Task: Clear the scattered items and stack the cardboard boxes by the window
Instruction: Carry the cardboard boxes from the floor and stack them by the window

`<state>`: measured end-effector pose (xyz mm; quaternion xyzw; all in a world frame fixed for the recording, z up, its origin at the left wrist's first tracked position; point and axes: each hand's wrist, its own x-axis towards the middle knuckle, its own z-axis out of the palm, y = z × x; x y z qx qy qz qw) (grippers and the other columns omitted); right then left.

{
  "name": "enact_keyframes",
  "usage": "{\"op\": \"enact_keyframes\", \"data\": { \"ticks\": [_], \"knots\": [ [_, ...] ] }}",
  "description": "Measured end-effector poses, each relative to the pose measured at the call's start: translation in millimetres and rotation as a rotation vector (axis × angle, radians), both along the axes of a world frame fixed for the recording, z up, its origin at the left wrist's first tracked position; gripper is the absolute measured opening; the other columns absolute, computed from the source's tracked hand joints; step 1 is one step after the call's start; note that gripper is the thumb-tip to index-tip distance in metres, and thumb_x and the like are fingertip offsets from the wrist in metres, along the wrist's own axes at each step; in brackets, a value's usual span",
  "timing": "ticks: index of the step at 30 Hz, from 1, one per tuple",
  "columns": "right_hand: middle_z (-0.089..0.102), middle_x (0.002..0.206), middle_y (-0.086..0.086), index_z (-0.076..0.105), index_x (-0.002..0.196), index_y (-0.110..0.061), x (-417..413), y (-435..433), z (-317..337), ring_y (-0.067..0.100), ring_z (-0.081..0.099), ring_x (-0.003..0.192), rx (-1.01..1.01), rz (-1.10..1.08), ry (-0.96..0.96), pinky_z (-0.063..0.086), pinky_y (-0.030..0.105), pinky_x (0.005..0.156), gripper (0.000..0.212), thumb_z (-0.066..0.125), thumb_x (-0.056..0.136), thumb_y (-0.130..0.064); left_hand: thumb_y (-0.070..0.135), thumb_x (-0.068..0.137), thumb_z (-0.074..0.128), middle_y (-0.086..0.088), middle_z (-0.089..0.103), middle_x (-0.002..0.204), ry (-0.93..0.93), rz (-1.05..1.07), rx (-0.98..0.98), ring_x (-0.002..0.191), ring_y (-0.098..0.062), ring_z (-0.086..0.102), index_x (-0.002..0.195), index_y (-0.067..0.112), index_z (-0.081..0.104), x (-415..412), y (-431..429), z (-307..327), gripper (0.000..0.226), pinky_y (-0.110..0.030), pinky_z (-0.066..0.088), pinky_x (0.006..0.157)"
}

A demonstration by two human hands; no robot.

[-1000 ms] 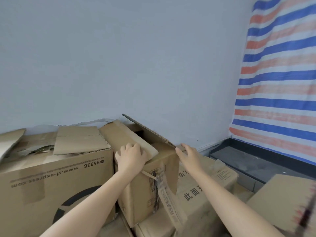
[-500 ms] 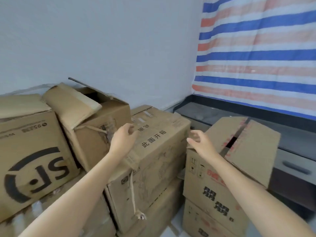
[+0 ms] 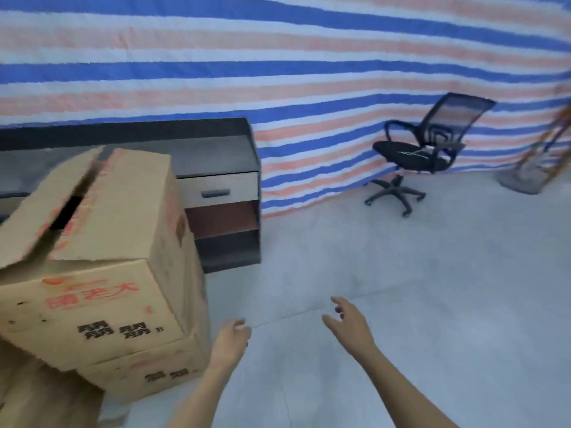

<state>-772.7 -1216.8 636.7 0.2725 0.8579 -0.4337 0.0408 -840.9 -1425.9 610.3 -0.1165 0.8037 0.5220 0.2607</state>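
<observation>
Cardboard boxes: top box point(image 3: 102, 242), flaps ajar, stacked on lower box point(image 3: 148, 366), at left side of floor point(image 3: 401, 288), in front of desk point(image 3: 216, 162). Stack lies left of both hands. Left hand point(image 3: 230, 341) nearer, just beside lower box's right corner, no contact evident, fingers loosely curled, empty. Right hand point(image 3: 349, 327) well apart over floor, fingers spread, empty. Striped tarp point(image 3: 278, 57) behind.
</observation>
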Motion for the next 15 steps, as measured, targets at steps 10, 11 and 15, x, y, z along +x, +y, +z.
{"op": "enact_keyframes", "data": {
  "ticks": [10,11,15],
  "knots": [
    [0.057,0.118,0.003,0.064,0.113,-0.012,116,107,-12,0.017,0.049,0.117,-0.011,-0.783,0.104,0.033,0.022,0.089,0.028,0.049,0.095,-0.027,0.013,0.095,0.047,-0.008,0.058,0.105,0.093,-0.682,0.066,0.087,-0.019,0.055,0.123,0.008,0.052,11,214,15,0.029,-0.026,0.038,0.071],
    [0.056,0.112,0.0,0.065,0.112,-0.012,123,111,-13,0.017,0.049,0.117,-0.021,-0.832,0.1,0.032,0.021,0.087,0.027,0.049,0.095,-0.026,0.013,0.095,0.046,-0.008,0.058,0.106,0.088,-0.734,0.072,0.088,-0.018,0.055,0.123,0.009,0.052,14,228,14,0.029,-0.024,0.038,0.07],
    [0.055,0.108,-0.003,0.066,0.109,-0.014,130,137,-14,0.015,0.05,0.115,-0.026,-0.974,0.088,0.032,0.021,0.083,0.024,0.051,0.094,-0.025,0.011,0.095,0.046,-0.01,0.059,0.109,0.068,-0.83,0.059,0.09,-0.019,0.056,0.124,0.008,0.052,2,277,12,0.03,-0.026,0.037,0.078]
  ]
}}
